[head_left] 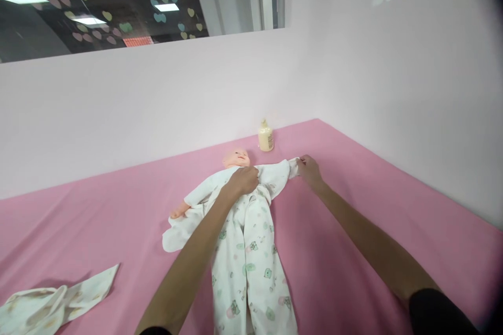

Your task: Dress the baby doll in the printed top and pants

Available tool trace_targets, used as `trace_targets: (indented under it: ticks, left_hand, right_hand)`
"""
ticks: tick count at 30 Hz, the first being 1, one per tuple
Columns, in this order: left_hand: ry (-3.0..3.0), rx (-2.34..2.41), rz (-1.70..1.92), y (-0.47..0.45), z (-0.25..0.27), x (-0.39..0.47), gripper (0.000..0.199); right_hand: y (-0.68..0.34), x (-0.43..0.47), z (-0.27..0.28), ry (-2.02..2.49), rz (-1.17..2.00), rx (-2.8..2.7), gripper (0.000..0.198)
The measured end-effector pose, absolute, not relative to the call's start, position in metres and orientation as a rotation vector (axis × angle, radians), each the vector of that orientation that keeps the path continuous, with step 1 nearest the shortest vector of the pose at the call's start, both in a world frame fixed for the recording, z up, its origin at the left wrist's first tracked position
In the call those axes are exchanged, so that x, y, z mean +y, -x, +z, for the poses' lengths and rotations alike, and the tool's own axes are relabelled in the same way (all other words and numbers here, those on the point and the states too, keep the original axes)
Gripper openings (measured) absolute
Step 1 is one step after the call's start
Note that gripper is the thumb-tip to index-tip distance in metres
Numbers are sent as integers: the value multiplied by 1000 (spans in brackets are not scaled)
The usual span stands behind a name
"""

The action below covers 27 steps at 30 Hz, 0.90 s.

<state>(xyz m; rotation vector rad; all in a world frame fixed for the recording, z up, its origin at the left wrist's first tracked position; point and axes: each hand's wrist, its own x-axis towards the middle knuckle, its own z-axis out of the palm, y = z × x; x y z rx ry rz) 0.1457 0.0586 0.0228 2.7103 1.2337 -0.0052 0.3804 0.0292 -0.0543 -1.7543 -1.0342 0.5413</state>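
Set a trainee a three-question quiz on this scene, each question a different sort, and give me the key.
1. Multiple choice: what do the fingers of the person's right hand hold?
A) a spoon
B) the end of a white sleeve
C) a toy block

2. True or false: the pump bottle stands upright on the pink sheet.

3. Short answer: on which side of the picture does one of the doll's hands show past its sleeve?

Key: 1. B. 2. True. 3. The left side.
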Motion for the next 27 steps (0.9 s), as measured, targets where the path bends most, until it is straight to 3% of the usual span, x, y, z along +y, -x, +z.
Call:
trace_targets:
  ticks: [10, 27]
  left_hand:
    - [-2760, 1310, -43, -141, 20, 68, 27]
    - [-2886, 1100, -59, -164, -1, 101, 22]
  right_hand:
    - [-383, 49, -22, 1312, 786, -580, 9]
    - [-372, 52, -27, 979, 896, -357, 10]
